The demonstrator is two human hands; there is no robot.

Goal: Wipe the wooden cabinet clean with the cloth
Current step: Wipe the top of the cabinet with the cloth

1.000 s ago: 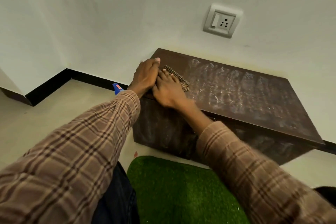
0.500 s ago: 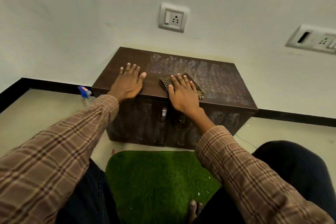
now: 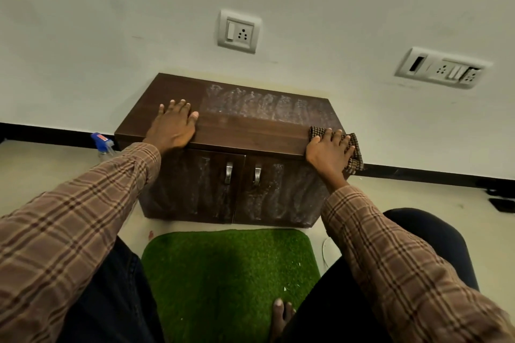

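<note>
Your right hand (image 3: 330,152) presses the cloth (image 3: 351,147) flat, fingers spread, at the cabinet (image 3: 250,131) top's near right corner; your left hand (image 3: 174,127), flat and empty, braces the left end.

Head view looks steeply down, near cabinet (image 3: 250,133).

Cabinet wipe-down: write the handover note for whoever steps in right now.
Left hand: flat on the cabinet top, left end, bracing.
Right hand: pressing the checked cloth at the top's front right corner, cloth overhanging the edge.
Done: the top's left end and a front strip look clean.
Left: the whitish film on the back strip of the top and both doors.
A spray bottle stands on the floor, left of the cabinet.
</note>
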